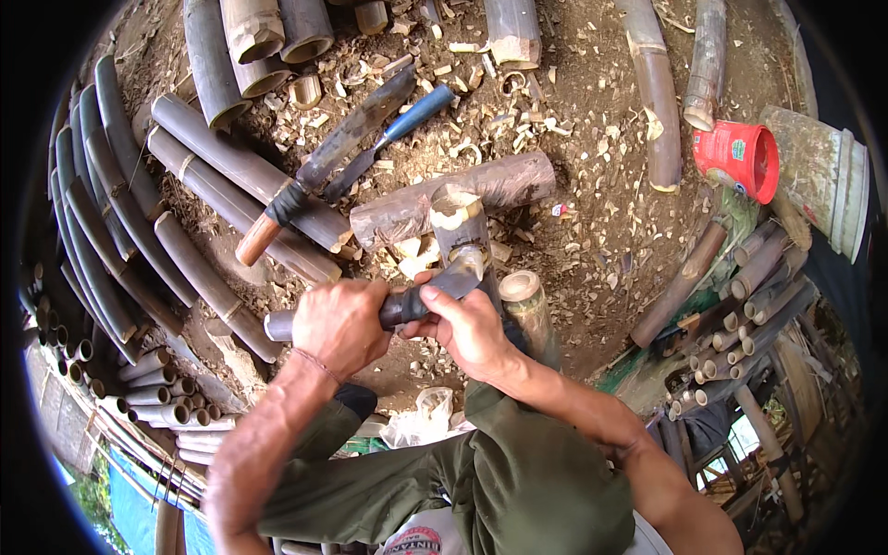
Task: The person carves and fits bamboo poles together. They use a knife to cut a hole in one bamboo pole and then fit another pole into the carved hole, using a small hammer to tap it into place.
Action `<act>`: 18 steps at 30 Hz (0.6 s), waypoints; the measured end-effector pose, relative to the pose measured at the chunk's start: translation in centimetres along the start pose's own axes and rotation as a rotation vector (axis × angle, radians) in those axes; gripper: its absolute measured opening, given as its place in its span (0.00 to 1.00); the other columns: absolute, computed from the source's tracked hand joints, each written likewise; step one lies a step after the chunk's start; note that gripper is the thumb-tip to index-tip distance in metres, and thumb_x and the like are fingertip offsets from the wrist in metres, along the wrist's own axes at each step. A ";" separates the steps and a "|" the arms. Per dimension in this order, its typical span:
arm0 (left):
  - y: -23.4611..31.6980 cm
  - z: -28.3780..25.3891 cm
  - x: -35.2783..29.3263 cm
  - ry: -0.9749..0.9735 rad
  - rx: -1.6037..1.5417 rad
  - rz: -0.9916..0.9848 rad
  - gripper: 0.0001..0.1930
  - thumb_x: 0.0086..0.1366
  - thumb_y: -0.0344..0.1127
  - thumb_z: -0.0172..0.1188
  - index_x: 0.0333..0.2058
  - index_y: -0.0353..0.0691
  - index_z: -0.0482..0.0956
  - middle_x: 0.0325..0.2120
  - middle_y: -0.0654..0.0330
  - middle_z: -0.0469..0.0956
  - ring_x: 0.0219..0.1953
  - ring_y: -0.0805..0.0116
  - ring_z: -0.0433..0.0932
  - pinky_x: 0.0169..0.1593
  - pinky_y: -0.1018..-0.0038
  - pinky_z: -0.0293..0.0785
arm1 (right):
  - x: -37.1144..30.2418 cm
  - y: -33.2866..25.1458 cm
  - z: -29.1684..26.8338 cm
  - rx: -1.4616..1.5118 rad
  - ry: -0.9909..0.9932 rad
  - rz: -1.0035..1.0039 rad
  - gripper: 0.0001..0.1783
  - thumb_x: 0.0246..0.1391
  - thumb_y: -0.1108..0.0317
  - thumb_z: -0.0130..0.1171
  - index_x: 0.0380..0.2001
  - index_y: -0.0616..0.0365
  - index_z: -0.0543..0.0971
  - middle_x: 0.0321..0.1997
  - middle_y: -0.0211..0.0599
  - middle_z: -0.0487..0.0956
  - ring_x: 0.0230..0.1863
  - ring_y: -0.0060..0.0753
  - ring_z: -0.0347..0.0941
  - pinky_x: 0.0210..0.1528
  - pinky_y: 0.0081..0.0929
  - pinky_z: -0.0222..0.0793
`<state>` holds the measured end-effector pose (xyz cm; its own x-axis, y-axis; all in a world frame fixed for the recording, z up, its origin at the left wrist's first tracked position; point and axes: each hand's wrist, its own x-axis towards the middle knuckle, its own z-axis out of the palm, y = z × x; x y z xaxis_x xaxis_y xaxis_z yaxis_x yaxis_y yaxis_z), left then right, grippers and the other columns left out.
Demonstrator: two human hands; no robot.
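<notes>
My left hand (342, 319) is wrapped round the dark handle of a knife (461, 276) with a broad metal blade. With thumb on top and fingers below, my right hand (467, 331) grips the same knife near the base of the blade. The blade meets a short bamboo piece (461, 231) at a pale, freshly cut patch. That piece leans against a thick wooden log (398, 215) lying crosswise, and its far end shows a pale cut rim. Its near end is hidden by my right hand. Just right of it stands another pale-topped bamboo piece (522, 289).
A wooden-handled machete (356, 125) and a blue-handled blade (418, 114) lie across bamboo lengths (227, 199) on the left. At the right are a red bucket (731, 157), a dirty white bucket (819, 176) and a bamboo pile (740, 333). Pale chips litter the dirt floor (592, 250).
</notes>
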<state>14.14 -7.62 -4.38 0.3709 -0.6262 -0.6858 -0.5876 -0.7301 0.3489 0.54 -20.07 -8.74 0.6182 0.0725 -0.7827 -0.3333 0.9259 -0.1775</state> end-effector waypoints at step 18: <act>0.1 -4.3 4.2 -0.445 0.185 0.200 0.09 0.51 0.39 0.63 0.31 0.44 0.83 0.25 0.52 0.83 0.30 0.53 0.83 0.36 0.60 0.79 | -1.5 -0.8 -2.5 0.301 -0.163 0.284 0.21 0.67 0.63 0.52 0.59 0.58 0.70 0.37 0.38 0.81 0.31 0.31 0.80 0.37 0.35 0.80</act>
<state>18.75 -11.52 -4.50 -0.0794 -0.5425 -0.8363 -0.7481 -0.5220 0.4096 -1.86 -21.85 -8.89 0.6447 0.3744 -0.6664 -0.2988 0.9259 0.2312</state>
